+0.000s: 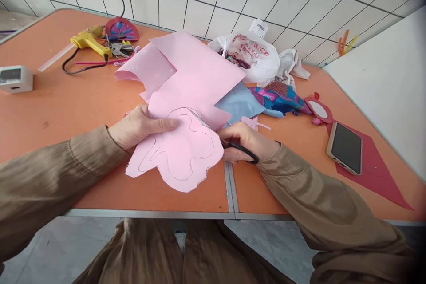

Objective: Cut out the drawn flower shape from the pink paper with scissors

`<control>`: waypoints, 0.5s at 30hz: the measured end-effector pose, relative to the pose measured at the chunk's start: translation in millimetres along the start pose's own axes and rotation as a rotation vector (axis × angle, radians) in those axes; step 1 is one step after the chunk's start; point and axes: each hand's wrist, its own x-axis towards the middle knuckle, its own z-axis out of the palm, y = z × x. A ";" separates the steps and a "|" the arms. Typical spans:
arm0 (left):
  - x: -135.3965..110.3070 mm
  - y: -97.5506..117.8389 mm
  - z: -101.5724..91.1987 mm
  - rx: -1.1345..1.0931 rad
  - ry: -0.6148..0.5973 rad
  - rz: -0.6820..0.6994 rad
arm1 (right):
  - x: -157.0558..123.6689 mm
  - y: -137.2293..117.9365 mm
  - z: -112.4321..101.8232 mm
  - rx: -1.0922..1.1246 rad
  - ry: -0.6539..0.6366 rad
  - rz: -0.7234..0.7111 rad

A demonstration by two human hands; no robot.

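A pink sheet (186,151) with a wavy, flower-like outline drawn on it is held above the table's front part. My left hand (143,125) grips its left side, thumb on top and the other fingers hidden beneath. My right hand (241,140) is closed round the black handles of a pair of scissors (244,150). The blades lie along the sheet's upper right edge, at the drawn line; the lower right edge is cut in a curve. Larger pink sheets (199,66) lie just behind, partly over a light blue piece (241,104).
A yellow glue gun (89,41) and keys (120,49) lie at the back left, a white box (16,79) at the far left. A plastic bag (262,60) stands by the wall. On the right a phone (345,147) rests on red sheet (376,168).
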 end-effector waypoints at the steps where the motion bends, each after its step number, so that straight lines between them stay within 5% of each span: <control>1: -0.1 0.4 0.0 0.005 -0.002 -0.004 | 0.1 0.8 0.2 0.005 0.001 -0.005; 15: 1.5 -2.8 -0.5 -0.025 0.020 -0.003 | -0.1 7.3 0.1 0.007 0.036 0.009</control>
